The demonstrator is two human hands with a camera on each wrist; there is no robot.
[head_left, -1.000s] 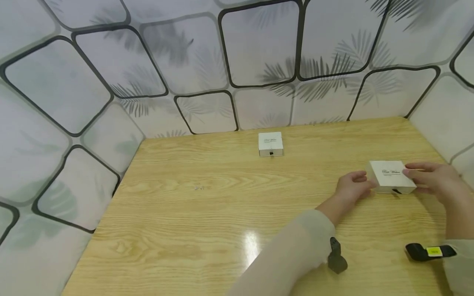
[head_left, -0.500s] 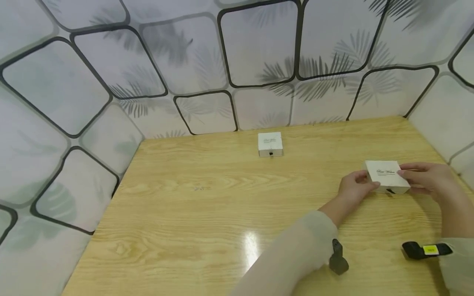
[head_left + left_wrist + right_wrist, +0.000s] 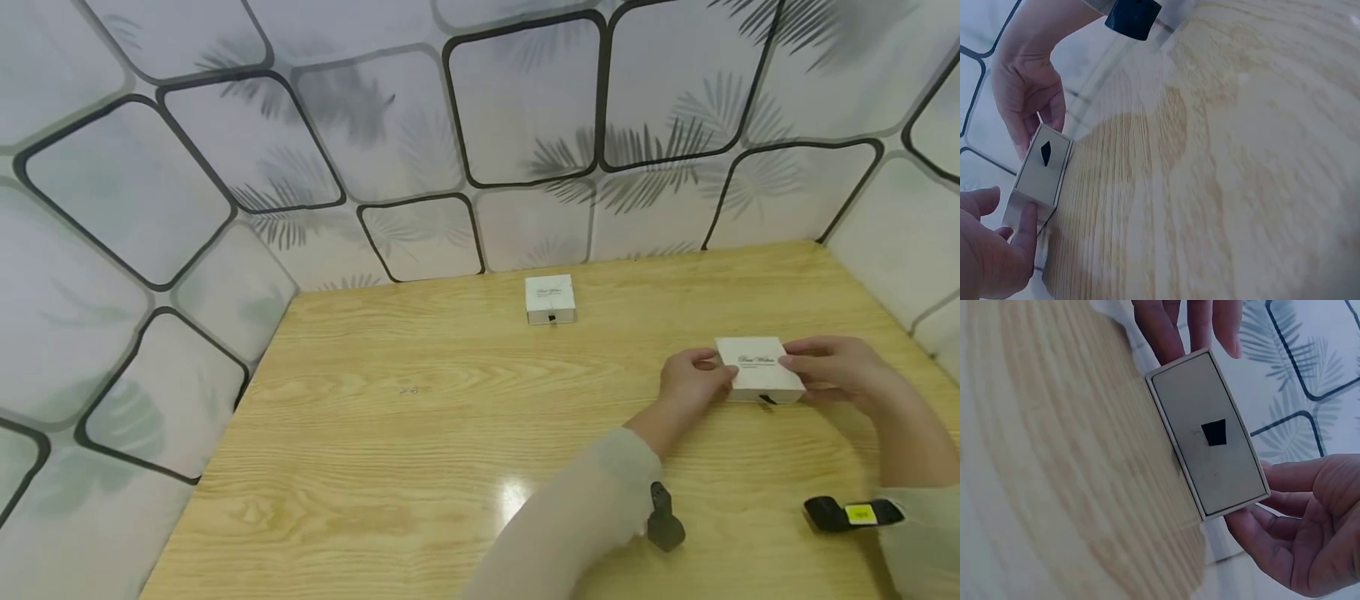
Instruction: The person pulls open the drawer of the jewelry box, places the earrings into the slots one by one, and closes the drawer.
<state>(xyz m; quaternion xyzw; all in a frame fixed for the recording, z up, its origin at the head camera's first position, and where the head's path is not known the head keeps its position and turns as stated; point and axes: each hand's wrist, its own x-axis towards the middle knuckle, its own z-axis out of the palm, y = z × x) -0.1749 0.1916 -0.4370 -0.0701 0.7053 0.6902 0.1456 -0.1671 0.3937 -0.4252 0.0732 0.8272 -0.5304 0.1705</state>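
Observation:
A flat white drawer box (image 3: pixel 759 371) with dark script on its lid and a small black pull tab on its front sits between the two hands at the right of the table. My left hand (image 3: pixel 692 385) holds its left side, thumb at the near corner and top edge. From the other side my right hand (image 3: pixel 843 371) grips it, thumb on the lid's edge and fingers along the side. The right wrist view shows the box's front face (image 3: pixel 1191 469) and its black tab (image 3: pixel 1214 432), with the drawer pushed in.
A second, similar white box (image 3: pixel 550 300) stands near the table's back edge, its tab facing forward. Tiny shiny bits (image 3: pixel 408 390) lie on the wooden table (image 3: pixel 337 483) left of centre. Patterned fabric (image 3: pixel 525 100) rises behind and at both sides.
Both hands have shifted left across the table with the white box between them. My left thumb has come onto the box's near edge. The second box stays put.

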